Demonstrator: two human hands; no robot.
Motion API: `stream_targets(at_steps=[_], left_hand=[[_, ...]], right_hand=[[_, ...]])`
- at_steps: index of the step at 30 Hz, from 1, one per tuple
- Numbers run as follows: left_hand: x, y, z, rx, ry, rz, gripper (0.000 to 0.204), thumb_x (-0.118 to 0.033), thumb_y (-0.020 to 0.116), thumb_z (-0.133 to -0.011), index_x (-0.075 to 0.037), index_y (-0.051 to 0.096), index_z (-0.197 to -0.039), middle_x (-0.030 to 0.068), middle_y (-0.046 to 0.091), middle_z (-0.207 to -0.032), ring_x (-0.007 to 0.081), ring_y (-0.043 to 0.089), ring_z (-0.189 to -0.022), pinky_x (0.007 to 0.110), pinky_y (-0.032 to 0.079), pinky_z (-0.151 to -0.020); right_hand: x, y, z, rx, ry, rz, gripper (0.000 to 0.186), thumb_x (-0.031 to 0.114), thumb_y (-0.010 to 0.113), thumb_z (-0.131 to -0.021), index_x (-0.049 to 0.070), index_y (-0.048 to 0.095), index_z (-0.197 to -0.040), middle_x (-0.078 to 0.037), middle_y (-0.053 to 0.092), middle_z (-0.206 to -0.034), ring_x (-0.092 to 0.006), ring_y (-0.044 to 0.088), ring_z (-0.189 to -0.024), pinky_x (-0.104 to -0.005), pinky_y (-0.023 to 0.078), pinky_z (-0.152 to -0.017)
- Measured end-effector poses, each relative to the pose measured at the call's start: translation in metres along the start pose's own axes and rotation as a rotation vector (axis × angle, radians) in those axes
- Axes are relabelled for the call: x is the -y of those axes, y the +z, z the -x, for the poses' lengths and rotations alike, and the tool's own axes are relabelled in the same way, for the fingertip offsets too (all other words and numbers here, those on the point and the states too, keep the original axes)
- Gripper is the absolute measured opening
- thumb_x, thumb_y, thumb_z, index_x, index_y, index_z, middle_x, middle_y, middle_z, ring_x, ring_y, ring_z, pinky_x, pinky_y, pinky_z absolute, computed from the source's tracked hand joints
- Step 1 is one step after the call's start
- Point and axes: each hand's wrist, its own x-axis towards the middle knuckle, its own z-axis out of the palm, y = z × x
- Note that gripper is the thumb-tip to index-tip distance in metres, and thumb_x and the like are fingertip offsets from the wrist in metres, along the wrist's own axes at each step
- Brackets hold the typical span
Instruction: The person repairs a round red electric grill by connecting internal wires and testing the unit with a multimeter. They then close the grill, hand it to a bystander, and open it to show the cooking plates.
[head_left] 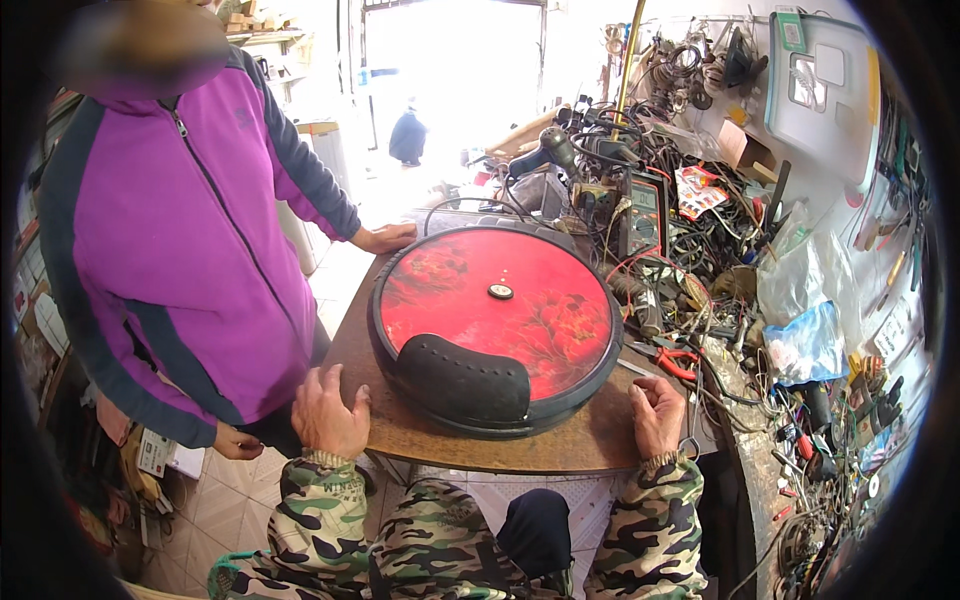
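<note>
A round robot vacuum (497, 318) with a red flowered top and a black bumper lies on a small brown table (580, 440) in front of me. My left hand (329, 413) rests flat on the table's near left edge, fingers spread, holding nothing. My right hand (657, 414) sits at the near right edge with its fingers curled in, nothing visible in it. Both hands are a little apart from the vacuum's rim. My sleeves are camouflage-patterned.
A person in a purple jacket (160, 230) stands at the left, one hand (385, 238) on the table's far corner. To the right, a cluttered bench holds tangled wires, a multimeter (640, 212), red-handled pliers (675, 360), plastic bags and tools. A bright doorway is behind.
</note>
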Motion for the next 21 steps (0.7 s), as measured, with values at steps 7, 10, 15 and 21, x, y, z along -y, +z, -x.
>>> stream_targets(at_steps=[7,10,15,21], left_hand=[[0.008,0.011,0.0,-0.02,0.008,-0.023,0.053,-0.035,0.074,-0.088,-0.012,0.063,-0.134,0.0168,0.057,-0.137,0.0376,0.054,-0.125,0.052,0.043,-0.104],[0.01,0.01,0.0,-0.046,0.031,-0.023,0.052,-0.034,0.074,-0.088,-0.01,0.063,-0.133,0.017,0.058,-0.134,0.0383,0.056,-0.122,0.051,0.045,-0.101],[0.002,0.006,0.0,-0.029,0.04,-0.028,0.052,-0.035,0.074,-0.088,-0.009,0.064,-0.132,0.0171,0.058,-0.131,0.0384,0.055,-0.121,0.051,0.045,-0.1],[0.012,0.014,0.001,-0.086,0.058,-0.069,0.056,-0.04,0.072,-0.089,-0.007,0.063,-0.134,0.02,0.056,-0.136,0.0396,0.054,-0.124,0.051,0.043,-0.102]], right_hand=[[0.005,0.003,0.002,-0.009,-0.036,0.019,0.017,0.011,0.072,-0.093,-0.004,0.072,-0.102,0.0,0.064,-0.071,-0.0052,0.053,-0.063,-0.0255,0.044,-0.058],[0.008,0.007,0.003,0.005,-0.045,0.002,0.016,0.011,0.072,-0.094,-0.003,0.072,-0.101,0.001,0.064,-0.07,-0.0055,0.054,-0.063,-0.025,0.044,-0.057],[0.008,-0.001,0.016,-0.068,-0.072,-0.058,0.015,0.011,0.071,-0.097,-0.004,0.07,-0.101,0.0,0.063,-0.071,-0.0063,0.054,-0.064,-0.0247,0.044,-0.057],[0.012,-0.021,0.147,-0.239,-0.106,-0.036,0.017,0.009,0.066,-0.099,-0.003,0.062,-0.087,-0.001,0.057,-0.066,-0.0071,0.05,-0.06,-0.0268,0.043,-0.055]])
